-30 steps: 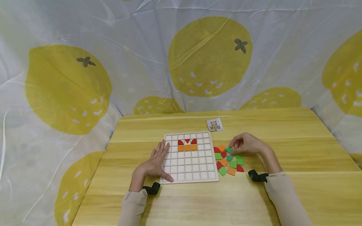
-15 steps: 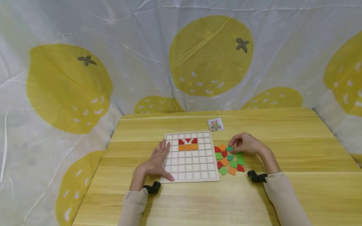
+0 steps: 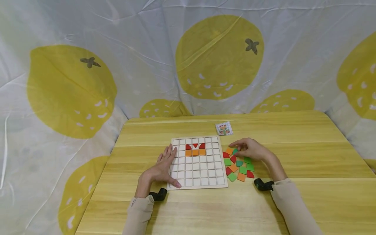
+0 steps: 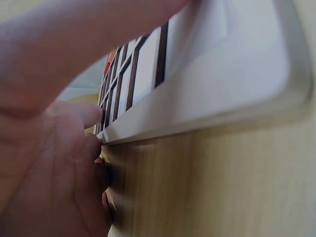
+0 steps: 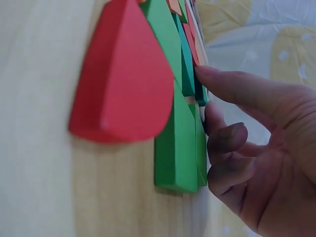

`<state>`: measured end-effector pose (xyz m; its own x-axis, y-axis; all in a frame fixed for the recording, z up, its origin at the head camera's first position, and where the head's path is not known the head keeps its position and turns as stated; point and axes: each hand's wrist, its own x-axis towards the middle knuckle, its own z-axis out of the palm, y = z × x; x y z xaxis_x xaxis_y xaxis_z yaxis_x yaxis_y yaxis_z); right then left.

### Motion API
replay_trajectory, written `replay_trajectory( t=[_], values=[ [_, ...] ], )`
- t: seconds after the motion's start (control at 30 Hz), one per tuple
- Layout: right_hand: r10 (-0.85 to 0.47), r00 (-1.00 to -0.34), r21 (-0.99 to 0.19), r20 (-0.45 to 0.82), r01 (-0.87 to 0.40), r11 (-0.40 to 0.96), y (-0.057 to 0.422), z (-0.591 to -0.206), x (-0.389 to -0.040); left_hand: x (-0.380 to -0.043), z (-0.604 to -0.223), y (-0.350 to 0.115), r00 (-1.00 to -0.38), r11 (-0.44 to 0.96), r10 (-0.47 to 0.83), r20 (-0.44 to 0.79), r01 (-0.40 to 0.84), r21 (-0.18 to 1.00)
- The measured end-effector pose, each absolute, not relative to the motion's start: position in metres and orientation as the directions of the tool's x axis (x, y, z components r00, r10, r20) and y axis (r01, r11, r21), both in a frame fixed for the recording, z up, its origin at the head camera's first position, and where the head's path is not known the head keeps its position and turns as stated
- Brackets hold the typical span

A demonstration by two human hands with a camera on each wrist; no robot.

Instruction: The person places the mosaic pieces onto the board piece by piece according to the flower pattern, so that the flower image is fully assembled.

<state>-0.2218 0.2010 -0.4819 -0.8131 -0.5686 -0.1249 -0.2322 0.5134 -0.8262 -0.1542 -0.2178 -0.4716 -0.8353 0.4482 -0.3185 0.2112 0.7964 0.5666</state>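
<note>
The left hand (image 3: 158,169) is spread over the left side of a white gridded puzzle board (image 3: 197,187), its thumb on the front border and its fingertips at the left edge. Three orange squares (image 3: 195,152) sit in a row on the grid, below red pieces (image 3: 202,146). To the board's right, the right hand (image 3: 252,150) bends over loose coloured pieces. Its thumb and index finger pinch a teal curved-edge piece (image 3: 235,152), beside an orange square (image 3: 229,150). The right wrist view shows the thumb (image 5: 217,79) against teal, near green pieces (image 5: 180,143) and a red quarter-circle (image 5: 133,84).
A small printed card (image 3: 224,128) with a coloured pattern lies behind the board. Several green, red, orange and teal pieces, including a green square (image 3: 242,170), lie close together on the wooden table (image 3: 194,212). A lemon-print cloth (image 3: 141,65) hangs behind the table.
The right hand has moved left and slightly away from the body, and the teal piece has shifted with it. The neighbouring orange square has shifted slightly. The left hand stays on the board.
</note>
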Motion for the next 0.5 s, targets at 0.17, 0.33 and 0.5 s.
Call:
replay_trajectory(
  t=[0.17, 0.33, 0.5],
  values=[
    [-0.618, -0.775, -0.825, -0.134, -0.258, 0.503, 0.1978, -0.4824, -0.2207, -0.1547, -0.4714, -0.2175, -0.836, 0.796, 0.450, -0.314, 0.215, 0.566],
    [-0.616, -0.777, -0.818, -0.131, -0.267, 0.510, 0.1943, -0.4829, -0.2208, -0.1545, -0.4718, -0.2179, -0.837, 0.801, 0.448, -0.315, 0.219, 0.557],
    [-0.554, -0.823, -0.806, -0.125, -0.241, 0.540, 0.1911, -0.4843, -0.2215, -0.1536, -0.4715, -0.2177, -0.835, 0.799, 0.451, -0.315, 0.221, 0.559]
  ],
)
